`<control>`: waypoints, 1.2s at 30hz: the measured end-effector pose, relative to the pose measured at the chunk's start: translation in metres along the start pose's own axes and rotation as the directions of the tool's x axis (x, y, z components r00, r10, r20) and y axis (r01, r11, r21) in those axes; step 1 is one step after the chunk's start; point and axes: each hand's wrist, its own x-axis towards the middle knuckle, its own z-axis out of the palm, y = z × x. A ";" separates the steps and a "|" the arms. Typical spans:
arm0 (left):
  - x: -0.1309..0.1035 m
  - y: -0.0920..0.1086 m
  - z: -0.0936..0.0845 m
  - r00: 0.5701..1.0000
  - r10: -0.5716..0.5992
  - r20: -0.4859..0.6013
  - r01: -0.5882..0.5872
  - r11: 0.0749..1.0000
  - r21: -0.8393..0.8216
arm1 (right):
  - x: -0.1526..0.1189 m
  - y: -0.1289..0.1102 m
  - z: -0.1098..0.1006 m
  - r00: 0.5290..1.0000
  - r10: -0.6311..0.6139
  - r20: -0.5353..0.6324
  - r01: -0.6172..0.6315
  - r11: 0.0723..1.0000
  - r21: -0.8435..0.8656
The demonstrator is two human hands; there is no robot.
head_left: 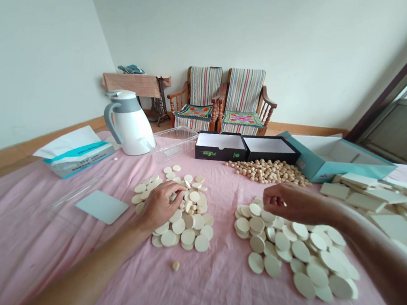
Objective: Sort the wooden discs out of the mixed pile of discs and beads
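Observation:
My left hand [164, 201] is over the left group of pale round discs [179, 226], its fingers curled together beside small wooden beads [191, 208]; what they hold, if anything, is too small to name. Above the far edge of the right pile of discs [301, 250] hangs my right hand [274, 199], fingers folded in, their contents hidden. A heap of wooden beads [269, 171] lies just beyond it. One single bead [176, 265] rests on the pink cloth [211, 289] near the front.
Behind stand a white kettle [131, 128], a clear plastic tray [176, 142], black boxes [220, 147] and a teal box [350, 169]. Square tiles [395, 226] are stacked at right; a packet [79, 154] and a white card [102, 206] lie at left.

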 end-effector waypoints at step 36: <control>-0.002 -0.005 0.000 1.000 -0.014 -0.014 0.014 1.000 0.005 | 0.062 -0.084 0.045 0.919 -0.299 -0.257 0.304 0.952 -0.018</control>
